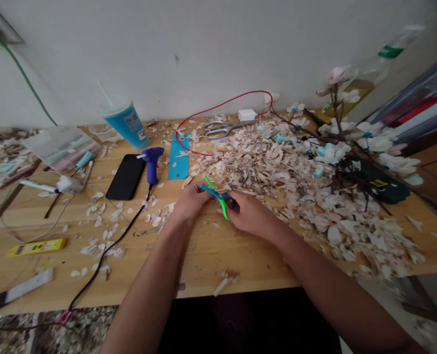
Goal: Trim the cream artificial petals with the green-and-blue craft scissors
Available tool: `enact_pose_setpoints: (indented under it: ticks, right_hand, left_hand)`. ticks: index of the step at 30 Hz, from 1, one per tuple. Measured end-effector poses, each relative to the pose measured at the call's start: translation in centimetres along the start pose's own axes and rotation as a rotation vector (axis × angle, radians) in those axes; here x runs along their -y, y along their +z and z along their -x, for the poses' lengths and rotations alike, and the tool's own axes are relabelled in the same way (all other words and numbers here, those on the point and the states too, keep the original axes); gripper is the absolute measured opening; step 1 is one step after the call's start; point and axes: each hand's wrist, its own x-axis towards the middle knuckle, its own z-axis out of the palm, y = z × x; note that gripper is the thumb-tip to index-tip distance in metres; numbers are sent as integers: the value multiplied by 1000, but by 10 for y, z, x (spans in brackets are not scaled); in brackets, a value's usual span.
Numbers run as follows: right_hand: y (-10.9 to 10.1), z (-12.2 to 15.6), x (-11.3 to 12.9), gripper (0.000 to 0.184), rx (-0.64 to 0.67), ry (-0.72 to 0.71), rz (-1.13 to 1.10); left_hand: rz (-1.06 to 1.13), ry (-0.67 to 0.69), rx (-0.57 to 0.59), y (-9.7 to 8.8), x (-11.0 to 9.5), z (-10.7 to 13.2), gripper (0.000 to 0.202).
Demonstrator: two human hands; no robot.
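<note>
Both my hands meet over the middle of the wooden table (203, 255). My left hand (189, 200) pinches the near end of a small blue paper piece (210, 190). My right hand (248, 212) is closed round small green-handled scissors (223, 205), whose tips cross the blue piece. A big heap of pale petal-shaped scraps (277, 167) lies just behind and to the right of my hands.
A blue glue gun (152, 162) with a black cord, a black phone (126, 177), a blue paper sheet (179, 157), a blue cup (124, 123), metal scissors (222, 129) and a red wire sit behind. Flowered branches (351, 142) stand right. A yellow box (37, 247) lies left.
</note>
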Motion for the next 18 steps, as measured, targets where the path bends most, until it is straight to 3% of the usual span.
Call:
enact_pose_setpoints:
  ticks: [4, 8, 13, 18]
  right_hand:
    - [-3, -1, -4, 12, -43, 41, -6]
    - [-5, -2, -5, 12, -70, 47, 127]
    - [-6, -1, -2, 12, -30, 37, 162]
    - [-9, -1, -3, 13, -4, 54, 95]
  left_hand:
    - [62, 31, -58, -8, -6, -1, 25]
    - [58, 50, -88, -8, -8, -2, 28]
    - [-131, 148, -42, 0, -15, 1, 17]
    - [-266, 163, -62, 1, -20, 3, 10]
